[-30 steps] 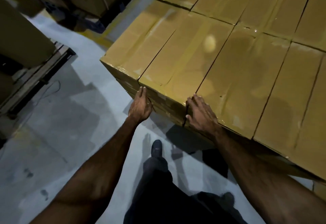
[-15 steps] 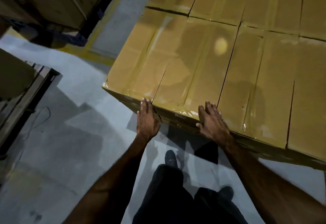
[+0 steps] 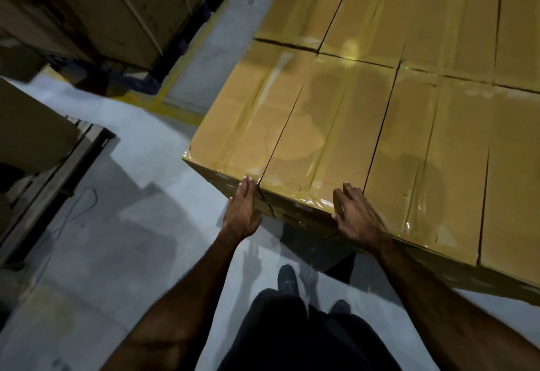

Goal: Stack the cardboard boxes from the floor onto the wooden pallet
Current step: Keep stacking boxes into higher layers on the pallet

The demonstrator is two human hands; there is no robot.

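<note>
**boxguy:** Boxes first, since they fill most of the shot: a flat top layer of taped cardboard boxes packed edge to edge, raised above the grey floor. Off to the left there's a wooden pallet with another carton on it. Whatever carries the big stack is out of sight.

**palletpete:** So which step is this?

**boxguy:** Looks like squaring up, I'd say. The near corner box sits in the layer, and both hands are flat on its front face. Left hand has straight fingers pressed together right at the seam; right hand is laid flat with fingers a bit spread at the other end. Nothing gripped.

**palletpete:** Next move?

**boxguy:** Probably an even push with both palms so it goes flush without twisting.

**palletpete:** Anything you can't make out?

**boxguy:** Lower layers are in shadow, the right side is cut off, and no loose boxes show on the floor.
</note>
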